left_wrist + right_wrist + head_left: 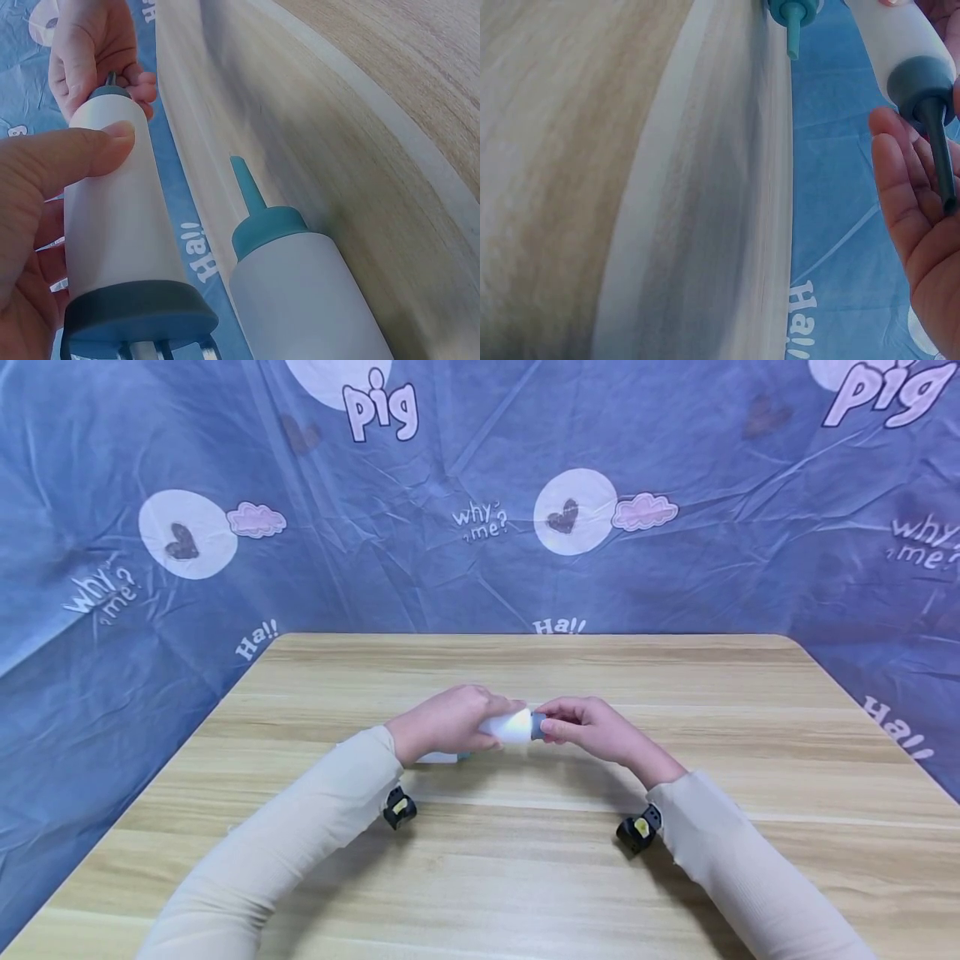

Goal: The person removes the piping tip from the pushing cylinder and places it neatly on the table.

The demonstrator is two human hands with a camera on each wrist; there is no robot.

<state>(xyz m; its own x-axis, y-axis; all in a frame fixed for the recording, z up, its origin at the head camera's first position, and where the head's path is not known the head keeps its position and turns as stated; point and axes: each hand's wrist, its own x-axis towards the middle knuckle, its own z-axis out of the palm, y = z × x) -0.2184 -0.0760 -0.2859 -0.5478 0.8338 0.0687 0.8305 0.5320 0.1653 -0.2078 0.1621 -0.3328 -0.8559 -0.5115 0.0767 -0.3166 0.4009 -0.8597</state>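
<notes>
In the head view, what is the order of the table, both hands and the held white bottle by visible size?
1. Table
2. Left hand and right hand: alike, unranked
3. White bottle, partly hidden

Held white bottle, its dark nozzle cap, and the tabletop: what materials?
Bottle: probably plastic, smooth satin; even white wall, soft shading.
Nozzle cap: likely moulded plastic, fairly matte; uniform blue-grey colour.
Tabletop: wood-look, low sheen; streaky grain, though solid wood or laminate is unclear.

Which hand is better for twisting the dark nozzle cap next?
Probably the right hand: its thumb and fingers are at the dark nozzle cap, while the left hand grips the white bottle around its body.
</notes>
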